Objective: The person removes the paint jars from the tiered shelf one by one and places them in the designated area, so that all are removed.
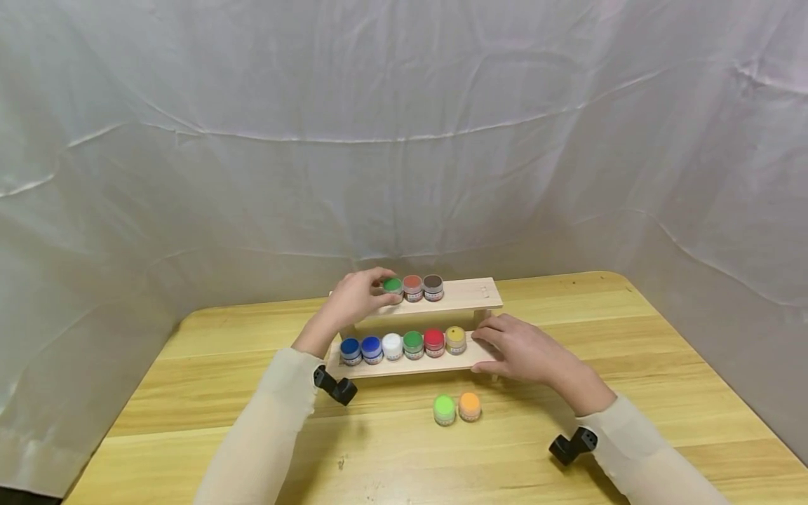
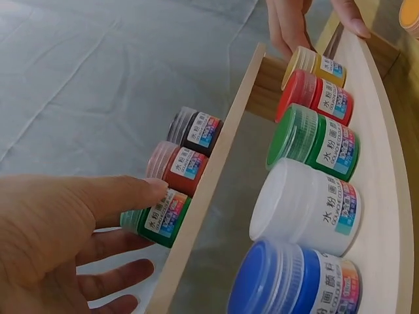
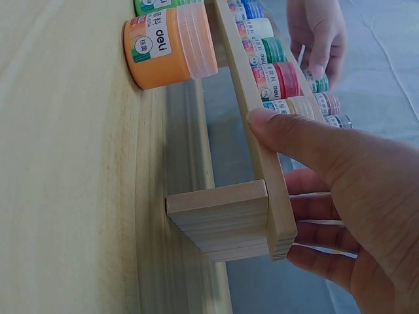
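My left hand [image 1: 357, 297] pinches a green paint jar [image 1: 393, 286] at the left of a wooden shelf's upper board [image 1: 470, 293]. In the left wrist view, its thumb lies over that jar's label and the other fingers are behind it. An orange-red jar [image 1: 413, 286] and a dark brown jar [image 1: 433, 286] stand beside it. My right hand [image 1: 527, 351] grips the right end of the lower board [image 3: 262, 157], thumb on the front edge, fingers on the far side. A yellow jar [image 1: 456, 339] stands right by its fingertips.
Along the lower board also stand a red jar [image 1: 434, 341], a green jar [image 1: 413, 343], a white jar [image 1: 392, 346] and two blue jars [image 1: 372, 348]. A light green jar [image 1: 445, 409] and an orange jar [image 1: 470, 406] stand on the wooden table [image 1: 391, 456] in front. A pale curtain [image 1: 404, 175] hangs behind.
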Demonstrator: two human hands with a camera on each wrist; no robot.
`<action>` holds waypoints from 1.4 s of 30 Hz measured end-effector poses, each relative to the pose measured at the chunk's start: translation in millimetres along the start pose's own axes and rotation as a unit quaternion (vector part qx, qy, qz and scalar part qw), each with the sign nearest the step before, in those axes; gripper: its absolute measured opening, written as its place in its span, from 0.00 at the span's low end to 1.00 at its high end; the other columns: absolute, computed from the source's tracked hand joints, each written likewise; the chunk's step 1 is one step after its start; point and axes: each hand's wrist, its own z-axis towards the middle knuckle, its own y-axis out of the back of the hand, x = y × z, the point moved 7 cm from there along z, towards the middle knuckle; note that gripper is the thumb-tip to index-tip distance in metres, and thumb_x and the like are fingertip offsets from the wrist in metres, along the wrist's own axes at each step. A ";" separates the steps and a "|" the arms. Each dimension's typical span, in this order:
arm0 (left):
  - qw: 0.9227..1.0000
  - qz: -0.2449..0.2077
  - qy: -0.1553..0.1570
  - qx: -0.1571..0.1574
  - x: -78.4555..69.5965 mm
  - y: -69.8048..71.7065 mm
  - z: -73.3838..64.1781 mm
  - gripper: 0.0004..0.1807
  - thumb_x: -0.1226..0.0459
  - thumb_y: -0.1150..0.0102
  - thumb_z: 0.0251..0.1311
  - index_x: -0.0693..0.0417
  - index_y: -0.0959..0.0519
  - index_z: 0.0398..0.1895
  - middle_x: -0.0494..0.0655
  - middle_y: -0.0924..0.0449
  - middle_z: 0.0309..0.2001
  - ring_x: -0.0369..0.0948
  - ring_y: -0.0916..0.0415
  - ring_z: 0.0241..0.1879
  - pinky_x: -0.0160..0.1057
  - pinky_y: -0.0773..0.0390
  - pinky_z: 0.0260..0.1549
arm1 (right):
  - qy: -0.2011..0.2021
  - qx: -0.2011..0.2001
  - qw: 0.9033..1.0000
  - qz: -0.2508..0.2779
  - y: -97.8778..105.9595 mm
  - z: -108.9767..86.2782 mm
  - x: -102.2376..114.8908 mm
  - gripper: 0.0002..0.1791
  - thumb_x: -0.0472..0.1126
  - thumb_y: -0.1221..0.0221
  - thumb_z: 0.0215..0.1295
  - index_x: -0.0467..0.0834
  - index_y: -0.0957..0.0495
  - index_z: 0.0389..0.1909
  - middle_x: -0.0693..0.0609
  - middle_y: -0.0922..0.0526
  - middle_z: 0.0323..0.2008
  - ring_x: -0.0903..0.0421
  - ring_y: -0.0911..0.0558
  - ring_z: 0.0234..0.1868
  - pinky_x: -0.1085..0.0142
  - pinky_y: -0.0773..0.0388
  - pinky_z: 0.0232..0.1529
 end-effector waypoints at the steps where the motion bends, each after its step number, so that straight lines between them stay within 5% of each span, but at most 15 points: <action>1: 1.000 -0.005 -0.001 -0.001 0.9 0.0 -0.2 0.26 0.51 0.35 0.61 0.50 0.23 0.61 0.49 0.19 0.51 0.49 0.21 0.52 0.51 0.25 0.53 | 0.000 -0.001 1.000 0.000 0.2 0.0 0.0 0.32 0.62 0.33 0.56 0.41 0.19 0.50 0.49 0.19 0.48 0.50 0.21 0.49 0.54 0.23 0.51; 11: 0.999 -0.033 -0.009 -0.019 1.9 7.3 -10.7 0.22 0.52 0.33 0.60 0.48 0.21 0.55 0.46 0.19 0.49 0.50 0.22 0.52 0.49 0.22 0.50 | -0.004 0.008 1.000 -0.002 0.1 -0.3 -1.8 0.32 0.62 0.33 0.55 0.41 0.19 0.51 0.48 0.20 0.48 0.50 0.21 0.49 0.54 0.22 0.51; 22: 0.998 -0.016 -0.054 -0.029 -17.1 11.0 -43.8 0.22 0.50 0.34 0.60 0.48 0.21 0.55 0.43 0.19 0.48 0.45 0.24 0.51 0.52 0.27 0.54 | 0.005 -0.001 1.000 -0.003 1.8 -0.2 -1.0 0.32 0.62 0.33 0.56 0.41 0.19 0.50 0.49 0.20 0.47 0.50 0.21 0.48 0.55 0.22 0.50; 35: 0.994 -0.001 -0.106 -0.031 -35.0 -3.1 -86.4 0.21 0.51 0.32 0.59 0.48 0.19 0.52 0.41 0.19 0.52 0.43 0.23 0.52 0.46 0.24 0.53 | 0.011 0.005 1.000 0.012 2.4 2.5 -1.2 0.28 0.61 0.33 0.57 0.42 0.20 0.46 0.51 0.20 0.44 0.53 0.21 0.45 0.56 0.22 0.49; 42: 0.992 -0.021 -0.121 -0.024 -37.1 -18.3 -103.4 0.21 0.52 0.32 0.59 0.50 0.19 0.53 0.41 0.18 0.49 0.41 0.22 0.44 0.43 0.21 0.40 | 0.016 0.001 1.000 0.024 2.3 4.0 -0.4 0.25 0.60 0.31 0.54 0.44 0.22 0.41 0.55 0.23 0.39 0.58 0.24 0.40 0.59 0.22 0.45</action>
